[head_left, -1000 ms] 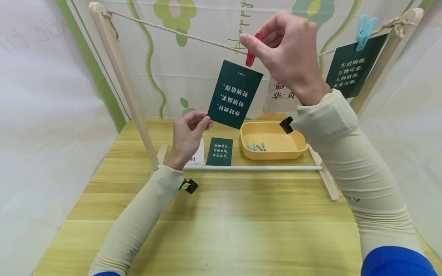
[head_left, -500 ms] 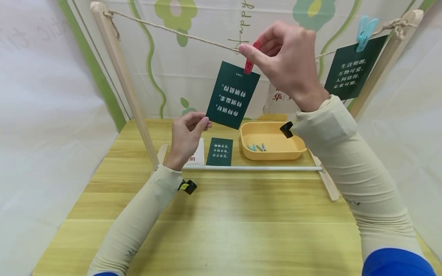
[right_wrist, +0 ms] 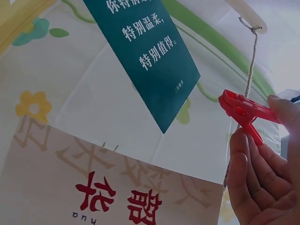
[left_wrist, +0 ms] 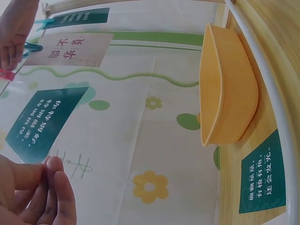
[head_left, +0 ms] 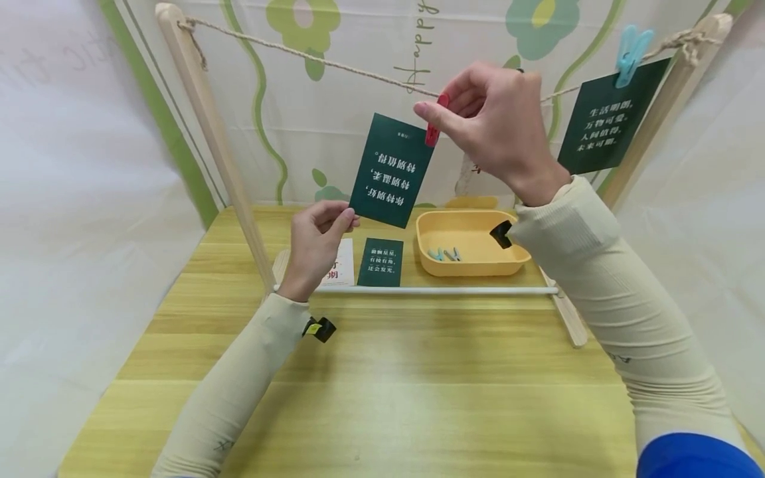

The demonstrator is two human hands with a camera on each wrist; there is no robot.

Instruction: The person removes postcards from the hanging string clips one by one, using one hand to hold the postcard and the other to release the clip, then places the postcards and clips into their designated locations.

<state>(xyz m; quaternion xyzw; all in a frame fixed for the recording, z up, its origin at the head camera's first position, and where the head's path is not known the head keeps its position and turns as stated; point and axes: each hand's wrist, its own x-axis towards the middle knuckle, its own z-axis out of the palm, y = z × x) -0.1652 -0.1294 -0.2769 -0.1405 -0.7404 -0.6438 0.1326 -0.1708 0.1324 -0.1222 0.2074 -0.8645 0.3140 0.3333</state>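
My left hand [head_left: 315, 244] pinches a dark green card [head_left: 391, 171] by its lower left corner. White characters on the card stand upside down in the head view. Between thumb and fingers, my right hand [head_left: 505, 129] pinches a red clothespin [right_wrist: 246, 110]. In the right wrist view the clothespin is beside the twine [right_wrist: 253, 56] and apart from the card's edge. On the line's right part hangs another green card [head_left: 609, 119], clipped by a light blue clothespin [head_left: 632, 56]. A pale card with red characters [left_wrist: 70, 49] hangs behind my right hand, under a darker blue clothespin [left_wrist: 33, 47].
A wooden post [head_left: 209, 126] carries the line's left end. On the table, a yellow tray [head_left: 472, 269] contains several clothespins [head_left: 445, 255]. Left of it lie a green card [head_left: 380, 263] and a white card [head_left: 343, 265]. A white rod [head_left: 442, 291] runs in front of them.
My right hand has come down with the red clothespin. The card in my left hand has shifted a little left and down.
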